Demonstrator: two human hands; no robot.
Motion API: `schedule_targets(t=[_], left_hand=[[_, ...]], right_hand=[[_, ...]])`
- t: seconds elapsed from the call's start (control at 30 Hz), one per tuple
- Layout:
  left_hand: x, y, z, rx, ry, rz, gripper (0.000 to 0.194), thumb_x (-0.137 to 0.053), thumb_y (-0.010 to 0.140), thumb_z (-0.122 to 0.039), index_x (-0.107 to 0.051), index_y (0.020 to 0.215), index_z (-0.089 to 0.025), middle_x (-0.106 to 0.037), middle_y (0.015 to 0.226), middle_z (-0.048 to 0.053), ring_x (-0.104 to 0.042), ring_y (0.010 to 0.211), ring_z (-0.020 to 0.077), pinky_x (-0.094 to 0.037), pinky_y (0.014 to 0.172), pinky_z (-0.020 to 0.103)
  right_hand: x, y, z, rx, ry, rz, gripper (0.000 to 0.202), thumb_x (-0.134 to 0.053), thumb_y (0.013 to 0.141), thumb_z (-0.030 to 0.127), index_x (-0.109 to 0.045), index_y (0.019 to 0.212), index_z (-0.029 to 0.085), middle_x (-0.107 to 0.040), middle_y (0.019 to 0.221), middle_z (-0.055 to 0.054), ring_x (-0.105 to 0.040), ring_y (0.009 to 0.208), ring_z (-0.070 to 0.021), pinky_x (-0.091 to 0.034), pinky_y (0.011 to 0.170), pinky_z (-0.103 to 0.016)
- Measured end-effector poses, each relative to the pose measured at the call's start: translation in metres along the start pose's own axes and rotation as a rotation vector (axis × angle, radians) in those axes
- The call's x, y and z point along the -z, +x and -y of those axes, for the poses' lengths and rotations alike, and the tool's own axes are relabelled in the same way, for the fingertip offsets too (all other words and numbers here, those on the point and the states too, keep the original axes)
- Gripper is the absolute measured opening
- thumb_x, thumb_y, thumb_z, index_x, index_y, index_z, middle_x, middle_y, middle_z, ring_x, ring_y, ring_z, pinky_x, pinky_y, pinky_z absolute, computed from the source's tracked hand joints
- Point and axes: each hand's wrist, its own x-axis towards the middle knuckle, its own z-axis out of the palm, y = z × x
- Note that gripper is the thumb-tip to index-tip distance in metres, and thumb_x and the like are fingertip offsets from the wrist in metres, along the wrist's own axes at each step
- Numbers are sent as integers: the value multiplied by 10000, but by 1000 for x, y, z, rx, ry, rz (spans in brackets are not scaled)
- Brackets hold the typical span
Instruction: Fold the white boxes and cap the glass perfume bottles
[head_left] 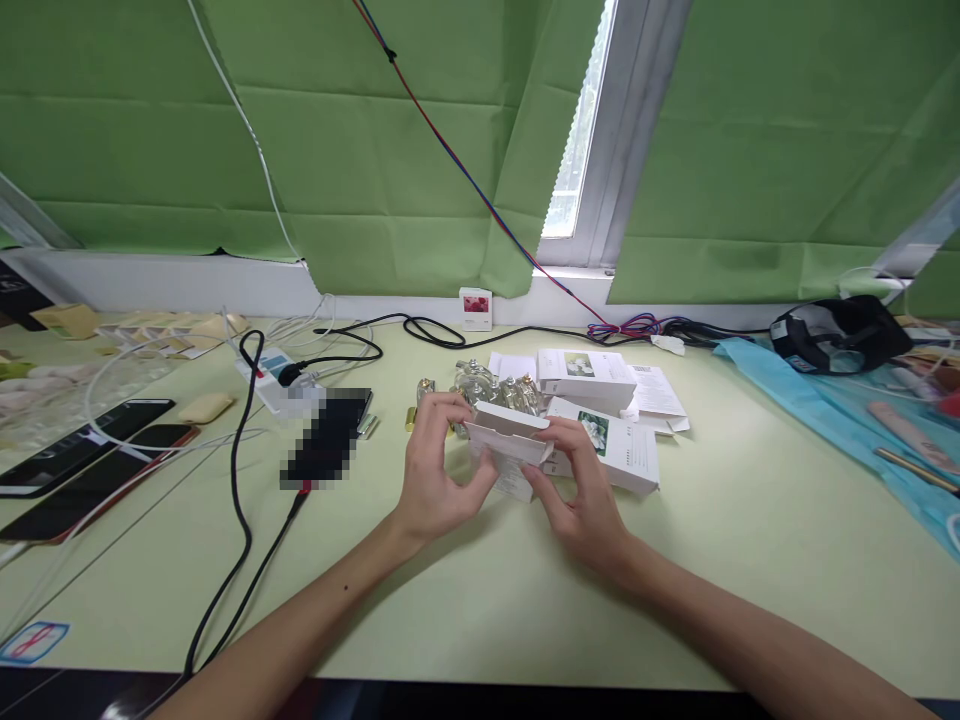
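Observation:
Between my two hands is a small white box (pixel 508 442), its long side facing me and a flap raised at its top. My left hand (pixel 444 478) grips the box's left end between thumb and fingers. At the right end, the thumb and fingers of my right hand (pixel 581 495) hold it by the edge. Just behind the box stand several clear glass bottles (pixel 480 382), partly hidden by my fingers. To the right lie a white box with a flower picture (pixel 626 455) and another such box (pixel 609 372) behind it.
Phones (pixel 90 440) and a pixelated dark device (pixel 330 437) lie on the left, with black cables (pixel 234 470) running to the front edge. A small white card (pixel 476 309) stands at the back. Blue cloth (pixel 832 425) and a black headset (pixel 840 335) are at the right.

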Motion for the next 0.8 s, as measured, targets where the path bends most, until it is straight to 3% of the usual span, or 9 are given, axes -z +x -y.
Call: schedule_targets(t=[0.43,0.8], left_hand=[[-1,0,-2,-46,-9,2,274,-663,777,-77,-537,968,-230,-531,1047,54,-571,969,207,-516,821,372],[-3,-1,-3,-82,48,36,255,-617,758,-31,-493,872,-222,-623,1035,56,-546,977,231,-470,860,418]], right_hand=[[1,1,1,34,-18,-4,285,-586,962,122,-528,1201,266,-554,1191,-94,-570,1177,-247,-495,993,-409],[1,2,1,49,-17,-14,262,-576,935,71,-544,1115,258,-551,1167,-78,-574,1150,-224,-483,963,-367]])
